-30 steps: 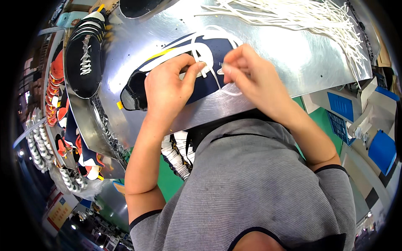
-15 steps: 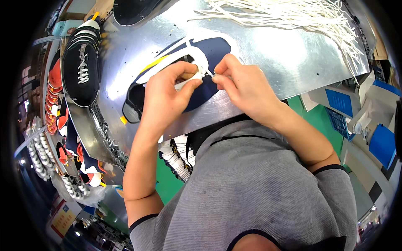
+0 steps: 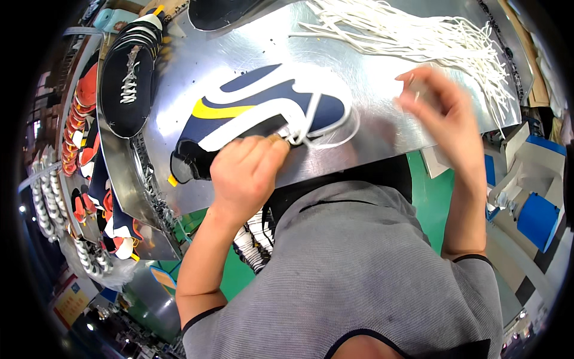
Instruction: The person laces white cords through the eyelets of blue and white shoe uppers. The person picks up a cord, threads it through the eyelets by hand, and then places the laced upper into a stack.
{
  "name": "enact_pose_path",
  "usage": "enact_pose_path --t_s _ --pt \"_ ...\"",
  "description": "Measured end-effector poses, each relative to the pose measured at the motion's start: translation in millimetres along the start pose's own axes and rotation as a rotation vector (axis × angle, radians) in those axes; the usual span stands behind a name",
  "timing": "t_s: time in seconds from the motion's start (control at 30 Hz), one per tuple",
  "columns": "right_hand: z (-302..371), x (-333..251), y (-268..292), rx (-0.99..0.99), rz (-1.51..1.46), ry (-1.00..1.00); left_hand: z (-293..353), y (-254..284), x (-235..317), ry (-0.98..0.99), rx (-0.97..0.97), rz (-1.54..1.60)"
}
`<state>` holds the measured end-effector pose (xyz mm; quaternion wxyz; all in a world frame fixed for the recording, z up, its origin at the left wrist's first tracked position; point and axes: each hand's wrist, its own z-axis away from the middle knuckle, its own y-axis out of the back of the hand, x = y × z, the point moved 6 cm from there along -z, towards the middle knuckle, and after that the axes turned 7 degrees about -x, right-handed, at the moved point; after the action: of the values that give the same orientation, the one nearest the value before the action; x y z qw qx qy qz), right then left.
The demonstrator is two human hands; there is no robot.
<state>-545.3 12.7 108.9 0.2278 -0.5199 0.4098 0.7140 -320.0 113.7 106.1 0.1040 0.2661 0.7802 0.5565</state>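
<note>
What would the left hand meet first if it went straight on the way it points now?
Most likely the blue shoe: the left hand seems to touch its edge, with the white lace lying just beyond. Exact depth is unclear.

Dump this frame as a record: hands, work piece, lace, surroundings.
left_hand: left hand closed on the lower edge of the shoe upper
right_hand: right hand off the upper, blurred, thumb and forefinger parted
work_piece: navy, white and yellow, lying on the metal table
lace: white lace beside the left hand, looping past the upper's right end
far_right: bundle of white laces
far_left: black laced upper
</note>
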Motion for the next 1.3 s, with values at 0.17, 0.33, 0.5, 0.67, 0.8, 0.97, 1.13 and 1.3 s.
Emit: enact_pose_path --t_s 0.17,0.33,0.5,0.67,0.8,0.97,1.13,1.3 --pt "-69 18 -22 -0.256 -0.1 0.047 -11 9 10 -0.158 0.052 -0.012" --pt "-1 23 5 -0.306 -0.147 -0.145 -2 14 -19 0.012 0.039 0.011" --pt "-31 33 1 0.046 -0.429 -0.1 -27 5 -7 -0.019 0.041 0.106" --pt "-50 30 -26 0.116 -0.275 -0.129 -17 -12 -54 0.544 -0.367 0.701" --pt "-46 21 -43 0.067 -0.378 0.026 -6 -32 -50 1.094 -0.71 1.32" --pt "-47 28 -48 0.062 -0.36 -0.043 -10 -57 -62 1.01 -0.66 1.386" --pt "-40 41 -42 0.091 -0.445 -0.268 -23 -45 -92 0.677 -0.235 0.776" --pt "-37 47 -43 0.078 -0.454 -0.224 -13 -53 -79 0.865 -0.594 1.06"
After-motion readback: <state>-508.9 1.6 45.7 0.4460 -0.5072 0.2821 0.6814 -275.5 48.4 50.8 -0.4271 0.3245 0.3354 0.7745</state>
